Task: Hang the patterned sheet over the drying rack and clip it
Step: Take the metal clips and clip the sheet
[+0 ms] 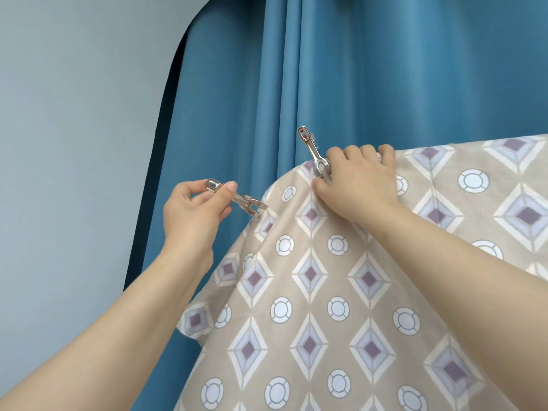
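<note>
Metal clip point(237, 198), pinched at its handle end in the left hand point(189, 212), points its forked jaws rightward, with the tips just touching the left edge of the patterned sheet point(326, 292). The sheet hangs over a rail hidden beneath it, its ridge running left to right before a blue curtain point(355, 69). The right hand point(358, 182) curls over that ridge, touching a second clip point(314, 154) standing upright there. The left hand is nearer the loose end — I'd judge that's where the clip goes.
</note>
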A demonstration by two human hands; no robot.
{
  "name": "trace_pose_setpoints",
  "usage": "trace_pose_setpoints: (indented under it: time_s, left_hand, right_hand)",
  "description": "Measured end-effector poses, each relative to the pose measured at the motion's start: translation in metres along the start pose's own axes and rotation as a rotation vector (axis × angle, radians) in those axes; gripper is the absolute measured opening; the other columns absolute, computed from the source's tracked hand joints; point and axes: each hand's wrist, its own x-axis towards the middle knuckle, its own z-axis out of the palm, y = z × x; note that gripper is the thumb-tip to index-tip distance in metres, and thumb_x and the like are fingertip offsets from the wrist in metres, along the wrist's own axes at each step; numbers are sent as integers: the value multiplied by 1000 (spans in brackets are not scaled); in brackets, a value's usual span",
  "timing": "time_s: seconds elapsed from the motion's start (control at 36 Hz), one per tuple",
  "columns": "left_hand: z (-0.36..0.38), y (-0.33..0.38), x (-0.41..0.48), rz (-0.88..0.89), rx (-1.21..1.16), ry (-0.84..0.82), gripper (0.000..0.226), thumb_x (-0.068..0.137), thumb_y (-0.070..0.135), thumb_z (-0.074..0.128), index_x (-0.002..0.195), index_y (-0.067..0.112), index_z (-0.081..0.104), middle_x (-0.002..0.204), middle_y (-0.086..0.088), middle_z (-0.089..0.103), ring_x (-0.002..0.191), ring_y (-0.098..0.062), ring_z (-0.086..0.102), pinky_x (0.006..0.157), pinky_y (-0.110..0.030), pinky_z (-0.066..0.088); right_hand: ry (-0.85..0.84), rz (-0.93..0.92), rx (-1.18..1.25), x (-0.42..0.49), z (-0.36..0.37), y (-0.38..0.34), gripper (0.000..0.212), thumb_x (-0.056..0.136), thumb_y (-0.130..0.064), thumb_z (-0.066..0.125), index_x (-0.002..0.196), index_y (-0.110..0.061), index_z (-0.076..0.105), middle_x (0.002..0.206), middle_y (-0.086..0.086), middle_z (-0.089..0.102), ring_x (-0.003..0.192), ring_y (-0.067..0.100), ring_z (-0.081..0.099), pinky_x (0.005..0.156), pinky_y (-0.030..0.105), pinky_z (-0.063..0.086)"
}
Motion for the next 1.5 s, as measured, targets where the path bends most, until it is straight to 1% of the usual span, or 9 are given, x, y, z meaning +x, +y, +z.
trace_pose_setpoints:
  time_s: [0.36,0.53,0.72,0.89,1.06,1.19,1.31,1.42,1.5]
  left_hand:
    - [5,-14,10,-132,-23,64,20,80,14,71,80,14,52,98,-9,63,86,-19,64,70,-19,55]
    - [16,-27,16,-282,-121,-7,17,83,14,69,83,12,51,87,-2,66,84,-18,67,81,-27,54]
    - [17,-31,24,-465,-150,-153,12,87,18,63,85,11,55,78,-2,66,69,-10,67,60,-20,57]
    - [18,-29,25,-444,-99,-147,13,88,19,62,82,11,56,83,-2,64,79,-13,65,72,-25,53]
    - [14,-28,23,-374,-49,-134,8,90,17,60,92,9,56,90,-4,65,76,-11,65,71,-22,54]
    - [15,-27,14,-209,191,-97,70,85,17,65,143,20,26,128,-3,54,105,-18,56,94,-30,44]
    - [20,-23,1,14,448,-52,69,85,23,64,142,26,26,147,4,26,128,-15,35,96,-26,27]
    - [28,-18,-21,269,624,-101,53,84,21,61,133,24,40,140,8,32,128,-12,33,109,-38,28]
    - [35,-14,-36,402,651,-206,42,84,19,59,124,23,48,131,9,40,123,-9,35,103,-29,28]
  right_hand:
    - [18,2,5,1,-1,-5,32,91,-33,39,110,-11,50,116,12,56,114,31,44,109,45,16]
    - [5,3,19,0,-2,-2,31,90,-32,40,111,-11,49,118,12,55,116,31,42,110,45,15]
    - [-17,31,16,1,3,-1,32,90,-35,38,111,-12,48,119,12,53,117,31,41,111,46,13]
    - [-9,24,36,2,9,-6,30,89,-33,40,109,-12,49,116,10,54,115,30,42,109,44,15]
    - [35,6,73,0,9,-9,31,92,-30,37,113,-14,51,117,5,55,120,28,40,113,44,5]
    - [41,7,106,-7,9,-9,33,91,-31,39,120,-18,48,125,-1,50,127,24,33,113,46,0]
    - [17,-4,134,-17,5,-6,40,90,-32,42,128,-21,43,139,-2,39,139,23,19,113,48,1]
    - [20,18,181,-31,-6,4,39,89,-32,43,128,-24,44,141,-5,36,140,20,17,112,45,2]
    - [8,52,205,-45,-14,8,44,87,-33,45,131,-27,44,142,-4,36,138,20,20,111,42,2]
